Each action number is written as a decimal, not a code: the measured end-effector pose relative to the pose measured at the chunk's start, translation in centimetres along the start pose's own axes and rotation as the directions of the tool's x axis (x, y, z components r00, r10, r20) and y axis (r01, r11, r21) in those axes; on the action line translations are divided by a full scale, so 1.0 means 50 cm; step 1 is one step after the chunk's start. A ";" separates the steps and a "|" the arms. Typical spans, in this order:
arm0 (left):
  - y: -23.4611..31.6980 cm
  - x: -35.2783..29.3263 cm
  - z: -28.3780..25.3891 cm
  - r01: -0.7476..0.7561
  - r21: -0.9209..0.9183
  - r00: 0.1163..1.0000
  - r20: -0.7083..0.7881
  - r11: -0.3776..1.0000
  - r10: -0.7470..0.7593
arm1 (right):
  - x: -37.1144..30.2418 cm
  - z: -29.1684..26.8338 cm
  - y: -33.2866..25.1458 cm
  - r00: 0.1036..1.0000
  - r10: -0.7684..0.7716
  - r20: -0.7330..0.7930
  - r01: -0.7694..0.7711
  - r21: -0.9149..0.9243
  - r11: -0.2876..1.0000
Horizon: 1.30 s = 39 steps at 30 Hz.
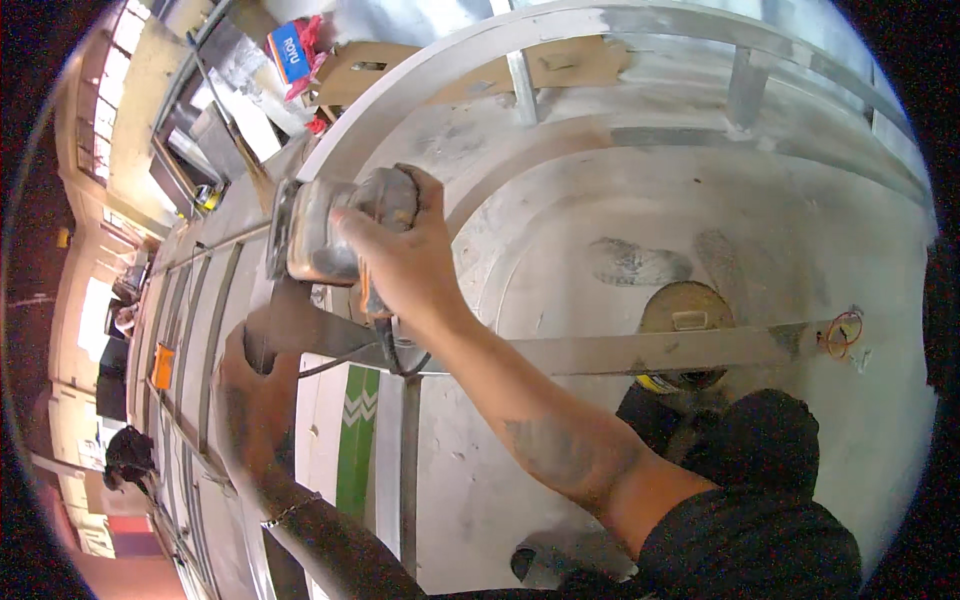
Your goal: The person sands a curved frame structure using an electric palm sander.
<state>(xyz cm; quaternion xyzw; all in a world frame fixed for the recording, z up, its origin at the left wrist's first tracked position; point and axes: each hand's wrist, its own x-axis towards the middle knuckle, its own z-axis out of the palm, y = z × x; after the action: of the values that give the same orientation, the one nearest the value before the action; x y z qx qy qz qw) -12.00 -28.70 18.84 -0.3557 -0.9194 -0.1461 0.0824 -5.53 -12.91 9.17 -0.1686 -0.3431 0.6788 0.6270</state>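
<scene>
My right hand [408, 262] is wrapped round a power sander [325, 240], dusty grey with orange parts. Its flat pad faces left, beside the lower end of a curved metal rail [395, 85]; whether the pad touches metal is hidden. From the sander's rear a black cord [340, 362] loops down and left. Below the tool, my left hand [248, 355] has its fingers bent round a grey metal post [290, 330]. A bracelet sits on that wrist.
A flat metal bar [640, 350] crosses the dusty floor, passing a round yellowish object [685, 312]. Coiled thin wire [843, 333] lies at the right. Cardboard [440, 75] and a blue box [290, 52] lie beyond the rail. Metal slats [217, 335] run along the left.
</scene>
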 end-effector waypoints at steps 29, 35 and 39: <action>0.004 -0.004 0.032 -0.049 -0.020 0.999 -0.022 0.999 0.049 | 0.220 -0.072 0.008 0.844 -0.278 -0.458 0.166 -0.270 0.948; -0.003 -0.004 0.021 -0.061 -0.074 0.997 -0.043 0.995 0.058 | 0.207 -0.070 0.033 0.903 -0.291 -0.315 0.286 -0.064 0.956; -0.038 0.008 0.044 -0.157 -0.123 0.983 -0.111 0.980 0.144 | 0.169 -0.076 0.024 0.957 -0.239 -0.162 0.211 -0.174 0.962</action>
<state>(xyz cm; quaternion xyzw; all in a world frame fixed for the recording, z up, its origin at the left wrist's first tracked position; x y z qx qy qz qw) -13.68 -29.07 16.48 -0.4211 -0.8729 -0.2172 0.1162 -5.23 -3.76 7.37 -0.2375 -0.3532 0.5561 0.7138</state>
